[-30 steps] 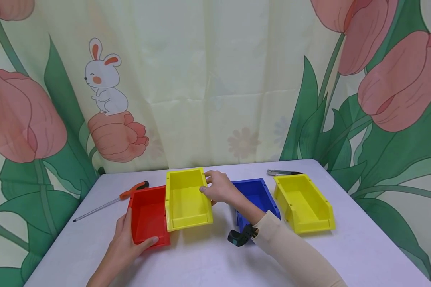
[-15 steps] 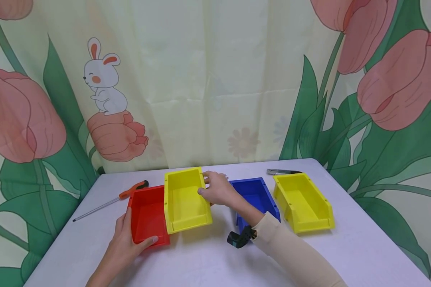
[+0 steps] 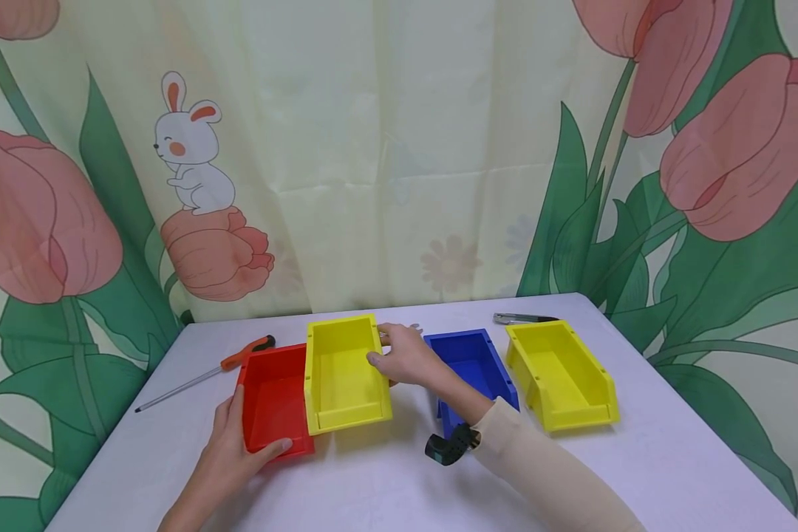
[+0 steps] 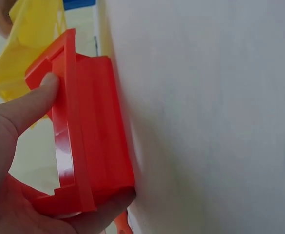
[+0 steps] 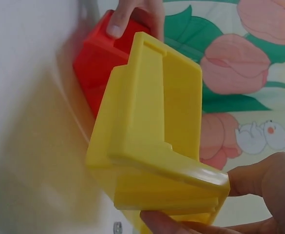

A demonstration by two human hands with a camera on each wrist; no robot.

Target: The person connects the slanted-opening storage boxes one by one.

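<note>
My left hand holds a red plastic storage bin, thumb over its low front lip and fingers along its left side. The left wrist view shows that bin resting close to the white tabletop. A yellow storage bin is raised and slightly tilted, overlapping the red bin's right side in the head view. My right hand pinches its right wall, thumb inside and fingers outside. In the right wrist view the yellow bin casts a shadow on the table. Both bins' visible insides contain nothing.
A blue bin stands behind my right forearm, with a second yellow bin to its right. An orange-handled screwdriver lies left of the red bin. A grey and black tool lies at the back right. A patterned curtain hangs behind.
The yellow bin in my right hand has sunk very slightly, and the right wrist has dipped a little with it. My left hand and the red bin stay in place.
</note>
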